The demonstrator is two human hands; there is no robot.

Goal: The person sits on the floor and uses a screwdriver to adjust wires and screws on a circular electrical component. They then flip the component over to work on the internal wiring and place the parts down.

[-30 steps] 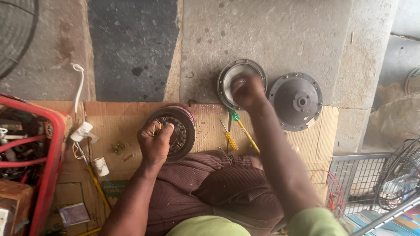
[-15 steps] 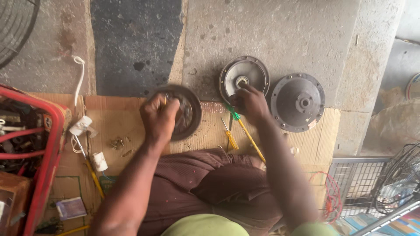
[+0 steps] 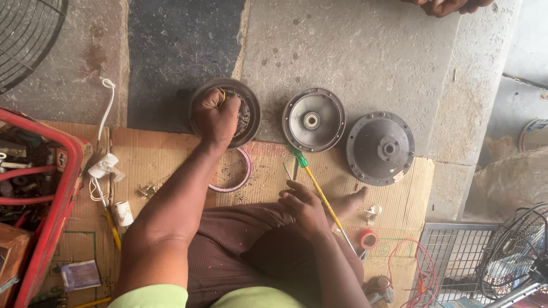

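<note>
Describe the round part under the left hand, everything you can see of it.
The round motor part is a dark, worn metal disc with a raised rim and what look like windings inside. It lies flat, half on the concrete floor and half on the cardboard sheet. The left hand grips it from above, hiding its centre. A pink ring lies just below it.

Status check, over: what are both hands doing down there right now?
Left hand fisted on the round motor part. Right hand open beside the yellow screwdriver, not gripping. Two round metal covers lie apart, untouched.
</note>
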